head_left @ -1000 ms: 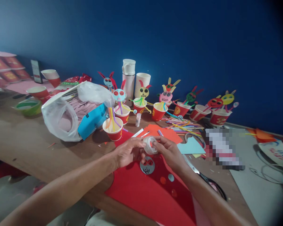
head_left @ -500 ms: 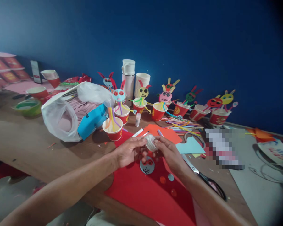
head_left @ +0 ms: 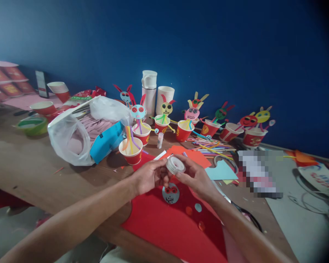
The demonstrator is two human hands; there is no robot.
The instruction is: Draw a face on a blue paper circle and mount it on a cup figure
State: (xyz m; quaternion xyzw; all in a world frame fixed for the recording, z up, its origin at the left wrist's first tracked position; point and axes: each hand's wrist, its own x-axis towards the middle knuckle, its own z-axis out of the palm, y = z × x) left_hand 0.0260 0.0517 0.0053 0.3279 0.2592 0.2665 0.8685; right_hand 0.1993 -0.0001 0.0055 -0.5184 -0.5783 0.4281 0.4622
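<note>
- Gripping a clear, ring-shaped plastic tape roll [head_left: 171, 168] between curled fingers of left hand [head_left: 148, 178] and right hand [head_left: 196, 178]!
- Tilting its open face up and rightward, axle aslant.
- Hovering over a large red paper sheet [head_left: 164, 224].

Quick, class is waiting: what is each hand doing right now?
Left hand: closed on the roll of clear tape, fingers at its left side.
Right hand: closed on the same roll, from its right side.
</note>
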